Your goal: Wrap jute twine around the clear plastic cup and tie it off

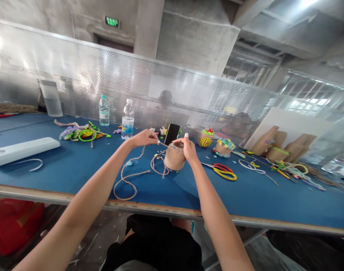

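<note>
A small round jar wrapped in brown twine (174,157) stands on the blue table in front of me. My right hand (188,147) grips its right side and rim, thumb raised. On the left, my left hand (145,139) pinches a strand of twine that runs to the jar's upper edge. Loose twine (126,177) trails from there in curls over the tabletop. Behind the jar a dark phone (172,134) leans upright. Scissors with red and yellow handles (224,171) lie to the right of my right hand.
Two water bottles (127,120) and a pile of coloured pipe cleaners (81,131) stand or lie on the left, beside a long white device (25,149). Two decorated jars (223,147) sit right. Twine-wrapped bottles (294,148) lean on a board before a perforated metal screen (109,71).
</note>
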`<state>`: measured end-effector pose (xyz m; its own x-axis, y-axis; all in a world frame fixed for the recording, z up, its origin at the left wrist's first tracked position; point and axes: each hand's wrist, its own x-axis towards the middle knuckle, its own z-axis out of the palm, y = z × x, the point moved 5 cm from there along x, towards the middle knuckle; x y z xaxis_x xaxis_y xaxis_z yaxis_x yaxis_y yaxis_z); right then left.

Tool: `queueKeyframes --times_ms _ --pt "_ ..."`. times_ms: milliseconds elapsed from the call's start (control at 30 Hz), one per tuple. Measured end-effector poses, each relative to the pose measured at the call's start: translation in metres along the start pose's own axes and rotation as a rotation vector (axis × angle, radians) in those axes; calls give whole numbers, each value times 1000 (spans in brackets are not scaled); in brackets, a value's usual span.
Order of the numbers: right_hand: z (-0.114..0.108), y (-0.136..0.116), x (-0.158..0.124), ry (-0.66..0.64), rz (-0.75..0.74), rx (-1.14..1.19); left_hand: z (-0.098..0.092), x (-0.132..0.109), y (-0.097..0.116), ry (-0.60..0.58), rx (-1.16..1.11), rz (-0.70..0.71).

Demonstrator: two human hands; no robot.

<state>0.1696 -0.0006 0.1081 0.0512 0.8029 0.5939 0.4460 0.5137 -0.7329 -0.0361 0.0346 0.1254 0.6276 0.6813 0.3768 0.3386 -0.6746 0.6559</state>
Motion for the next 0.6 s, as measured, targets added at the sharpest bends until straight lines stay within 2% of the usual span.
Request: queueKeyframes --times_ms 267,333,467,600 --pt "1 -9 0 -128 2 14 2 2 6 69 79 30" --pt "0 -14 1 -108 -13 -42 4 2 6 58 98 30" --pt "2 -33 -1 50 -76 -296 6 1 7 45 100 31" --pt "14 -35 -3 -35 50 -622 7 1 9 35 102 25"
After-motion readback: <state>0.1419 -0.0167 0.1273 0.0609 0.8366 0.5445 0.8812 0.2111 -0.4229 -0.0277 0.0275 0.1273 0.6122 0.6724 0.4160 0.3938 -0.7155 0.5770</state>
